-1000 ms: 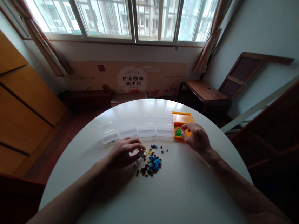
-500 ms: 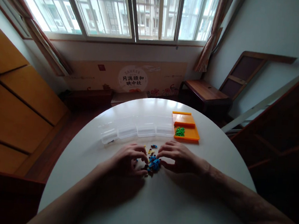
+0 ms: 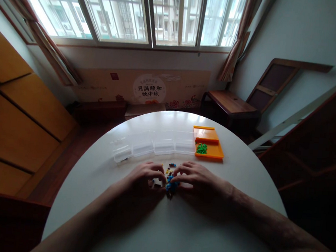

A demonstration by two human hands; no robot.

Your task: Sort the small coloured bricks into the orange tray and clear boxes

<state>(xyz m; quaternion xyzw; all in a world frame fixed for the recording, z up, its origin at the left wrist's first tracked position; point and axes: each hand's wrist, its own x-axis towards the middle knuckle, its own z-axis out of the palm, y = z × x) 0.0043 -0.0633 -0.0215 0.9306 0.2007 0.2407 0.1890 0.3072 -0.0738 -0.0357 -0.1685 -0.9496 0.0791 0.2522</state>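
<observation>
A small pile of blue toy pieces [image 3: 172, 185], mixed with some dark and yellow ones, lies on the white table between my hands. My left hand [image 3: 148, 175] curves round the pile's left side, thumb and fingers apart, with bare table showing in the gap. From the right, my right hand [image 3: 197, 178] reaches over the pile; its fingers are bent in among the blue pieces, and whatever they pinch is too small to make out. Just beyond the fingertips lie a few loose yellow pieces [image 3: 168, 171] and a blue and dark piece [image 3: 172, 165].
An orange tray [image 3: 214, 157] with green pieces [image 3: 202, 148] in one corner stands beyond my right hand. Left of it, several clear plastic boxes [image 3: 164, 146] form a curved row. The round table [image 3: 176, 229] has a wooden chair [image 3: 232, 100] behind it at the right.
My right hand has moved left and slightly down, its fingers now over the blue pieces. The gap between its thumb and fingers has narrowed. My left hand has barely moved.
</observation>
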